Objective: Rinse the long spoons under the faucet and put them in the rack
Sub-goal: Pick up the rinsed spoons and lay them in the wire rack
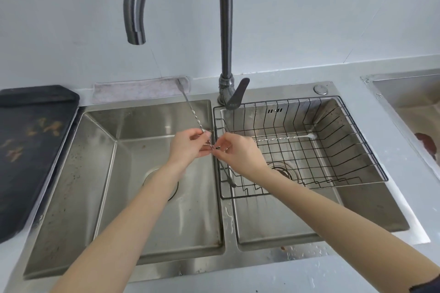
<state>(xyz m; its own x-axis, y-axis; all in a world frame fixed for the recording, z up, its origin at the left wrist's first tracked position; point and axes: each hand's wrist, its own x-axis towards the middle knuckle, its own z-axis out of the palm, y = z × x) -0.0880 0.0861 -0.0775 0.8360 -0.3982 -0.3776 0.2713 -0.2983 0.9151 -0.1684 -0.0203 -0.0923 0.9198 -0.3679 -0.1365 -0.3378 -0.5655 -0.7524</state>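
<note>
One long twisted-handle steel spoon (285, 138) lies in the black wire rack (357, 150). Left hand (188, 145) and right hand (240, 152) pinch a second spoon (190, 107) beside the rack's left edge, bowl up; the rinse stage cannot be judged; racking remains.

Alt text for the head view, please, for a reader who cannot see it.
Both hands, left hand and right hand, pinch thin long spoons above the divider of a steel double sink. One spoon lies in the wire rack; no water visibly runs from the faucet.
</note>
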